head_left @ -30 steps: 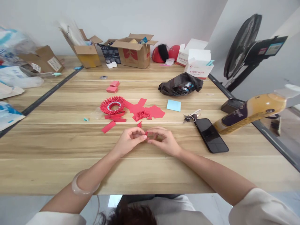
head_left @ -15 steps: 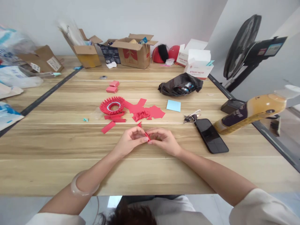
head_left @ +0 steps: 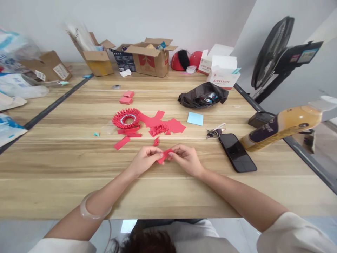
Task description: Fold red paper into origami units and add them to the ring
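Note:
Between my hands is a small piece of red paper (head_left: pixel 165 156), its flat face showing. My left hand (head_left: pixel 146 160) pinches it from the left, the thumb on top. The fingertips of my right hand (head_left: pixel 186 159) grip its upper right corner. Just beyond lies a small folded red paper piece (head_left: pixel 156 141). Farther off are a heap of folded red pieces (head_left: pixel 159 129), loose red sheets (head_left: pixel 176 125), and a spiky red paper ring (head_left: pixel 119 118) with a light blue inner band. Red paper strips (head_left: pixel 122 143) lie beside the ring.
To the right are a black phone (head_left: pixel 237 153), keys (head_left: pixel 214 133), a leaning bottle (head_left: pixel 281 124) and a fan (head_left: pixel 273 52). A blue sticky pad (head_left: pixel 195 118) and a black plastic bag (head_left: pixel 202 96) lie beyond. Cardboard boxes (head_left: pixel 151 61) line the back; plastic bags (head_left: pixel 23 86) sit left.
The red paper in my hands was a narrow folded shape; now a wider flat face shows. My hands have hardly moved. The small folded piece beyond them is more visible.

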`<state>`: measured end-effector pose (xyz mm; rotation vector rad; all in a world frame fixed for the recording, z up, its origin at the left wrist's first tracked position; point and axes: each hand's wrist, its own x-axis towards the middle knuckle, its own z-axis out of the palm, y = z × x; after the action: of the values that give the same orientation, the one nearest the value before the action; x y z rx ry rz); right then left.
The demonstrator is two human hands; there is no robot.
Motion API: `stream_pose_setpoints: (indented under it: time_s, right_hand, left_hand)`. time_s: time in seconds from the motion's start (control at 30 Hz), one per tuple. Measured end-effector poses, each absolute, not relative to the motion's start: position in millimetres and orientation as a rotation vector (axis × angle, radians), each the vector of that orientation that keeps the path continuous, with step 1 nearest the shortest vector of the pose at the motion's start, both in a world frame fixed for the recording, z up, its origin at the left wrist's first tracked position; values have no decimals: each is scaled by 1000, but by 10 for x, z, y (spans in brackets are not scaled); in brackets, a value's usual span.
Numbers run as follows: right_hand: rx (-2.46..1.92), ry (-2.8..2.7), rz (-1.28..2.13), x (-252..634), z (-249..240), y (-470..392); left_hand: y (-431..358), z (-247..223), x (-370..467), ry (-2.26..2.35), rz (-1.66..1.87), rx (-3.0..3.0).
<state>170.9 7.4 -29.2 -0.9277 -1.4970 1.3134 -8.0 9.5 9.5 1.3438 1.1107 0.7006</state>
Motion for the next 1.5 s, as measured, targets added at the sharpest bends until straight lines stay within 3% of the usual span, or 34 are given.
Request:
stream_pose_setpoints:
  time_s: [0.17,0.33,0.7,0.97,1.5]
  right_hand:
    - [-949,-1587,1194,1701,-263,40]
    - [-928,-1775,860,1726,-241,24]
    - [-566,-2131,311,1809,-252,90]
    - [-434,-2218,221,1836,-255,130]
    - [-509,-2276,366,1840,-254,117]
  left_hand:
    - [87,99,-67,1153,702,1329]
    - [90,88,-70,1155,732,1287]
    - [127,32,-120,1014,718,968]
    - [119,71,-115,1003,708,1003]
    - [108,77,-112,1092,711,1262]
